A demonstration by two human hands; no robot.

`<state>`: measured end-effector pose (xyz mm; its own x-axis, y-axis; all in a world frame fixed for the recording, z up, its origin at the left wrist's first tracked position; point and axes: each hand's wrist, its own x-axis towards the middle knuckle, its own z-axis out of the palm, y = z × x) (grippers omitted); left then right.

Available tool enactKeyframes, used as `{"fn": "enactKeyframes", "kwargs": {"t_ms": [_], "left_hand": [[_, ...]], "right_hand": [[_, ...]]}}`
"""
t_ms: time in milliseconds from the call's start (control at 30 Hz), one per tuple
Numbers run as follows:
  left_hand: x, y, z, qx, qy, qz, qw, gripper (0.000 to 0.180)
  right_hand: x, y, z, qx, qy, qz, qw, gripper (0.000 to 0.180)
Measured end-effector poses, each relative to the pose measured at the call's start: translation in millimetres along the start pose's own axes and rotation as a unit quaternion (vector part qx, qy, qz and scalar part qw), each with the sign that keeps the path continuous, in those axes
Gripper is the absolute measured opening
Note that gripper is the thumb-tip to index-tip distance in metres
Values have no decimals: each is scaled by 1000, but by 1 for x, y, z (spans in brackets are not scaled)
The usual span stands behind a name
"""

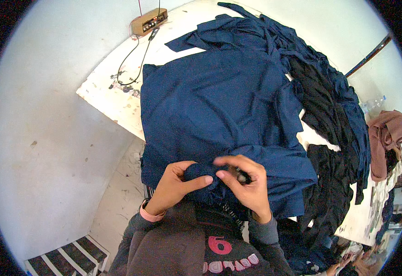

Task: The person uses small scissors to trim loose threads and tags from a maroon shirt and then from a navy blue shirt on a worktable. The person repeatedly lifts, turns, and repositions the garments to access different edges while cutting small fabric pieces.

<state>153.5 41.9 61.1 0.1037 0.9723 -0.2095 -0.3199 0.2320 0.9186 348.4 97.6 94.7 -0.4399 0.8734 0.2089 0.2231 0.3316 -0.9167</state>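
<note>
A large navy blue garment [210, 101] lies spread over the near part of the white table and hangs toward my body. My left hand [175, 184] pinches a bunched fold of it, thumb on top. Close beside that fold is my right hand [247, 184], its thumb and forefinger slightly apart, the forefinger smeared by motion. Tucked in the right palm is a small dark object with a shiny part [243, 177]; the fingers hide most of it, so its kind cannot be made out.
More navy garments [237, 30] and black garments [322, 106] are heaped along the far and right sides of the white table [104, 87]. A brown box-shaped device [149, 22] with a cable stands far left. Brown cloth [387, 138] and a clear bottle [374, 103] are at right; a striped rack [67, 257] is lower left.
</note>
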Motion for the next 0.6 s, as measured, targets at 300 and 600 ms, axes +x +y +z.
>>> {"fn": "enactKeyframes", "kwargs": {"t_ms": [300, 600], "left_hand": [[-1, 0, -5, 8, 5, -8, 1000, 20], [4, -3, -7, -97, 20, -6, 995, 25]], "right_hand": [[8, 13, -7, -159, 167, -67, 971, 25], [-22, 14, -1, 19, 99, 60, 993, 26]]}}
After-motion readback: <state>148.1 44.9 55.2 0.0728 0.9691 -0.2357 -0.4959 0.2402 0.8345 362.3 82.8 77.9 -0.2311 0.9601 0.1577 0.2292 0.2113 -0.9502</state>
